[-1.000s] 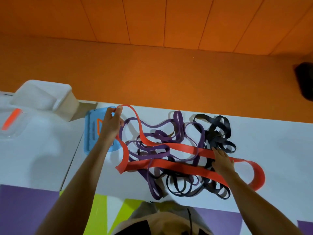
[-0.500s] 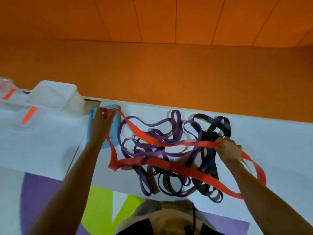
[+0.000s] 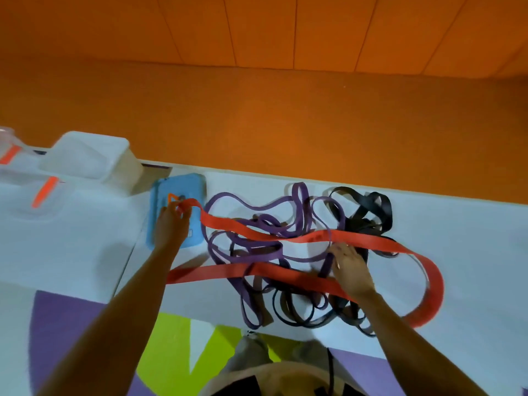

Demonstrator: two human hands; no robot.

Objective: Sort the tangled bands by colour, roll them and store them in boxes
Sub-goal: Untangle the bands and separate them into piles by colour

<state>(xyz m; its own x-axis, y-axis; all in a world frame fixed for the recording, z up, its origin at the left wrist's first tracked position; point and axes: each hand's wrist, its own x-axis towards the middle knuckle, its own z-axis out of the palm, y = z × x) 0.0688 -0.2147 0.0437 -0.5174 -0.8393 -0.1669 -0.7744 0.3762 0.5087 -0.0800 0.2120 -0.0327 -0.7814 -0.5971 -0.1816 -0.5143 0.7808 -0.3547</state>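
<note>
Bands (image 3: 265,247) lay in one tangle on the white tabletop (image 3: 471,238): purple ones (image 3: 228,258) toward the left, black ones (image 3: 368,204) at the far right, and a wide red band (image 3: 225,222) looped across both. They looked soft, light and stretchy, and likely to drag their neighbours if tugged, so a free end loop seemed the best place to hold one. One left hand (image 3: 171,227) pinched the red band's end above a blue lid (image 3: 194,182). The right hand (image 3: 351,270) lay flat with fingers spread, pressing the tangle down. A white box (image 3: 85,158) and clear boxes (image 3: 45,192) stood at the left. Orange panels filled the background.
</note>
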